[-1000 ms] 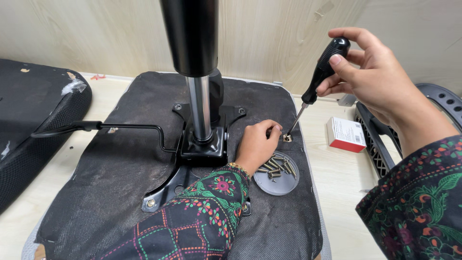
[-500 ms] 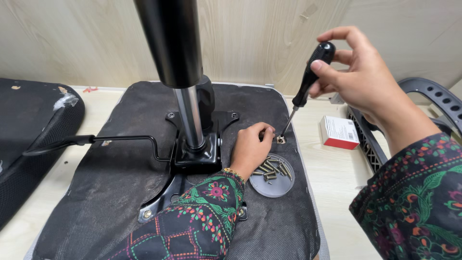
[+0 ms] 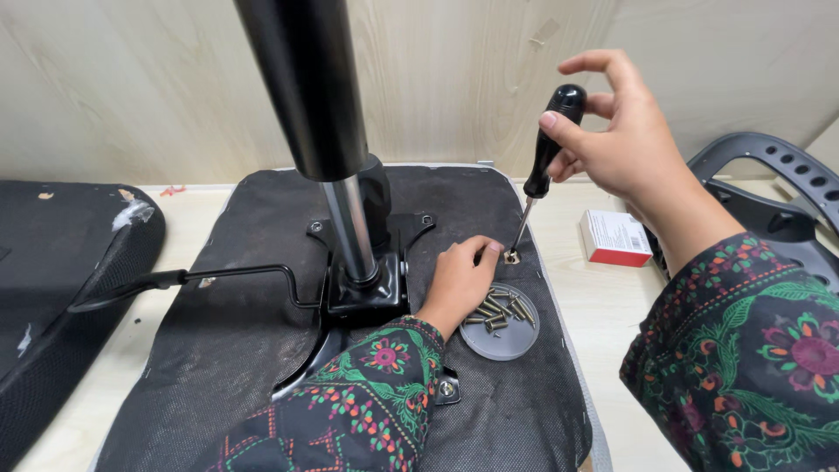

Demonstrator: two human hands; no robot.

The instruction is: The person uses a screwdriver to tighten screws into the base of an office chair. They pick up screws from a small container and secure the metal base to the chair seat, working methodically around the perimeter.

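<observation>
A black-handled screwdriver (image 3: pixel 544 162) is grasped near its rounded top by the right hand (image 3: pixel 616 131). Its thin metal tip is set on a screw (image 3: pixel 512 257) in the rough black seat underside (image 3: pixel 262 350). The screw is steadied by the left hand (image 3: pixel 459 280) fingertips. Just below this hand, a round grey lid (image 3: pixel 500 334) of brass-coloured screws is seen.

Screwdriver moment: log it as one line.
right hand grips screwdriver | tip on screw | left hand steadies screw | screw dish beside
</observation>
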